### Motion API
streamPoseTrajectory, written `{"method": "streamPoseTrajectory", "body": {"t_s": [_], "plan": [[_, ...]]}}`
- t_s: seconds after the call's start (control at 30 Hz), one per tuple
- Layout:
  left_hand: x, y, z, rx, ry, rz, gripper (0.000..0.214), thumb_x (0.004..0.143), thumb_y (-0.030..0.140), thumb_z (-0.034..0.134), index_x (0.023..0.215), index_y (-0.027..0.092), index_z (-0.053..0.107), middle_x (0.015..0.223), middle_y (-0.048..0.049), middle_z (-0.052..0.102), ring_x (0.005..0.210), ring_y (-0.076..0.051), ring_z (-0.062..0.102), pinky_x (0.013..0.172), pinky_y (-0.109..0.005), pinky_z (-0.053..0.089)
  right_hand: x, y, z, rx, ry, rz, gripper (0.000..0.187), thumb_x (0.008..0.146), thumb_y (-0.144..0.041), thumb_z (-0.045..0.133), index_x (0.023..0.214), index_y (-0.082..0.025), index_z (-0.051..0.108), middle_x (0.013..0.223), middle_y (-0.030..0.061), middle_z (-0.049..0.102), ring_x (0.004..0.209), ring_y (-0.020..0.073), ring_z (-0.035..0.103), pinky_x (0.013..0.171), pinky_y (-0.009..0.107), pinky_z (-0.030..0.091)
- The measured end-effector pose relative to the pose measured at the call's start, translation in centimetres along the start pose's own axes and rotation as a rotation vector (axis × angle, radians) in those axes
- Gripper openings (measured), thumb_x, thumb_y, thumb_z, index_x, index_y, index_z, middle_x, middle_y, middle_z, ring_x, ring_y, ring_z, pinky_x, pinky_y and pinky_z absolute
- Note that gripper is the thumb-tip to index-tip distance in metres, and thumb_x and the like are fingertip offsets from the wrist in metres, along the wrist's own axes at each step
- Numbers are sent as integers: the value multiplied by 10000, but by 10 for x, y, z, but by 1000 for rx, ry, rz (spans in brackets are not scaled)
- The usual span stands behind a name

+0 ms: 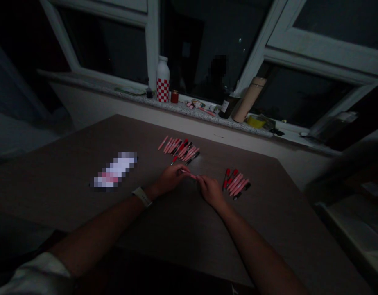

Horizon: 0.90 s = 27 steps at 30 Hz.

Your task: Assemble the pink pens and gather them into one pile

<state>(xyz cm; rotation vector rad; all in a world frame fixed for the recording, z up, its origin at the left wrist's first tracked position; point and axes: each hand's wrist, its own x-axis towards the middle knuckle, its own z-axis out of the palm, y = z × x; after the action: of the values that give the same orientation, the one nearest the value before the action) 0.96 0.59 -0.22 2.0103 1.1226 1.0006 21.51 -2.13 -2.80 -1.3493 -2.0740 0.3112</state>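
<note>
Quickly: both hands are working over the middle of a dark brown bench point(176, 229). Left hand point(170, 179) is closed, fingers curled around one end of a slim pink pen point(189, 174). Right hand point(211, 190) is almost closed, pinching the other end, so the pen spans the small gap between the hands, roughly level, above the bench top. Too small to tell whether a cap is on.

At 12 o'clock, just past the hands, a loose group of pink and red pens point(179, 149) lies side by side, some with black parts. A smaller group of similar pens point(236, 183) sits at 2 o'clock, just beside the right hand. At 9 o'clock, well apart, lies a flat packet point(114, 170), pixelated and unreadable.

A pale watch point(142, 196) is on the left wrist; a white sleeve point(32, 274) shows at 7 o'clock. Beyond the bench, a stone windowsill point(127, 92) carries a red-checked white bottle point(163, 78), a small red jar point(174, 96), a dark bottle point(227, 105), a tan tumbler point(249, 99) and a yellow item point(255, 121).
</note>
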Motion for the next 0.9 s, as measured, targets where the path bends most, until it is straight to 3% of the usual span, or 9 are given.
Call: {"method": "streamPoseTrajectory", "body": {"t_s": [0.2, 0.47, 0.6, 0.73, 0.9], "plan": [[2, -3, -2, -8, 87, -43, 259, 867, 393, 575, 889, 152, 670, 718, -5, 638, 623, -130, 539, 572, -230, 401, 0, 2, -1, 234, 169, 65, 334, 873, -500, 578, 929, -179, 649, 820, 37, 689, 693, 167, 603, 625, 239, 411], [1, -6, -2, 30, 65, -10, 290, 878, 424, 556, 896, 165, 685, 767, -19, 667, 674, -146, 562, 601, -243, 404, 0, 1, -2, 189, 115, 110, 439, 949, -469, 440, 704, -170, 647, 583, -6, 571, 552, 129, 521, 553, 237, 336], [2, -10, -1, -1, 82, -17, 304, 882, 437, 551, 890, 159, 672, 767, -19, 659, 676, -145, 571, 602, -243, 402, 0, 2, -2, 407, 219, 173, 324, 859, -480, 591, 847, -163, 657, 706, 12, 641, 654, 153, 581, 610, 238, 408], [2, -14, 0, -20, 52, -32, 361, 907, 479, 500, 875, 157, 661, 721, -11, 634, 654, -144, 567, 577, -239, 388, 5, 7, 1, 616, 362, 243, 334, 769, -458, 694, 904, -160, 626, 796, 26, 650, 695, 150, 581, 624, 241, 437], [1, -14, 1, 15, -8, -5, 378, 910, 489, 490, 843, 157, 660, 687, -2, 616, 638, -137, 544, 569, -235, 368, 9, 16, 4, 822, 449, 345, 366, 774, -489, 659, 941, -186, 541, 709, -21, 588, 542, 108, 510, 503, 216, 384]]}}
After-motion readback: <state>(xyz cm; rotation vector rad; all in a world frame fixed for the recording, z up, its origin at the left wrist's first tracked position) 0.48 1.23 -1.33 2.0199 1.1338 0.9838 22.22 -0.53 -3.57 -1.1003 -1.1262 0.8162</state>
